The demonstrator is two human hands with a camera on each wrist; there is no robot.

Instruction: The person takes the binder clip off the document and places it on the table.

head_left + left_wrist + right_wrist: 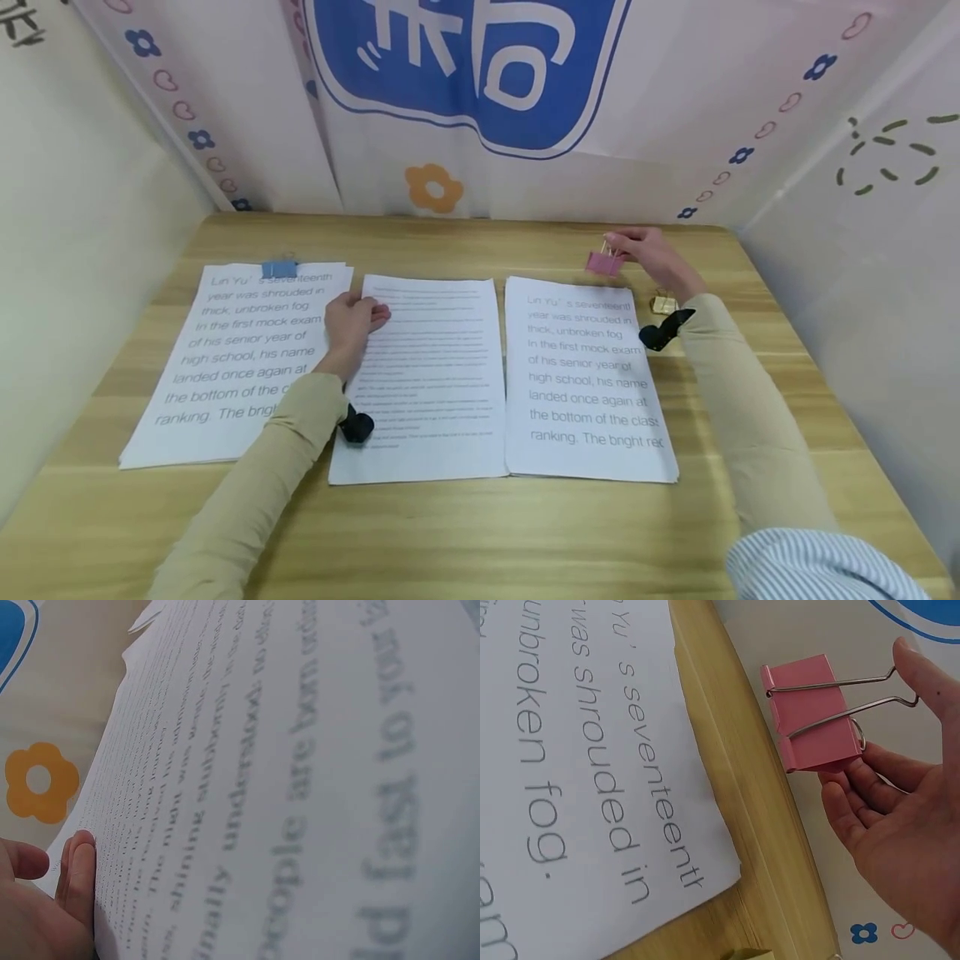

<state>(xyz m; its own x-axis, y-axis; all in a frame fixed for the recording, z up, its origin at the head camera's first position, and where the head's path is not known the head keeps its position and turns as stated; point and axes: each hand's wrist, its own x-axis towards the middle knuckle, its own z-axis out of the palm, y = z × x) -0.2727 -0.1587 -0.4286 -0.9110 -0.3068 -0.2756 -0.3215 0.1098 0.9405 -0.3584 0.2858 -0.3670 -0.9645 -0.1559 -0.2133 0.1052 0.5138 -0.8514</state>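
- Up by the far edge of the wooden table (480, 533), the right hand (656, 260) pinches a pink binder clip (604, 262) by its wire handles, thumb on one handle and fingers curled under the other.
- In the right wrist view the clip (810, 712) hangs clear of the table edge, just beyond the top corner of the right stack of paper (588, 379), not touching it.
- The right forearm stretches out along that stack's outer edge, sleeve lying on the table.
- The left hand (352, 321) rests on the top left corner of the middle stack of paper (427, 383), fingers loosely bent and pressing down, gripping nothing.
- From the left wrist view, a fingertip (79, 859) lies flat against the sheet's edge.
- A left stack of paper (240, 358) carries a blue clip (279, 269) on its top edge.
- A gold clip (663, 304) sits on the table just beside the right wrist.
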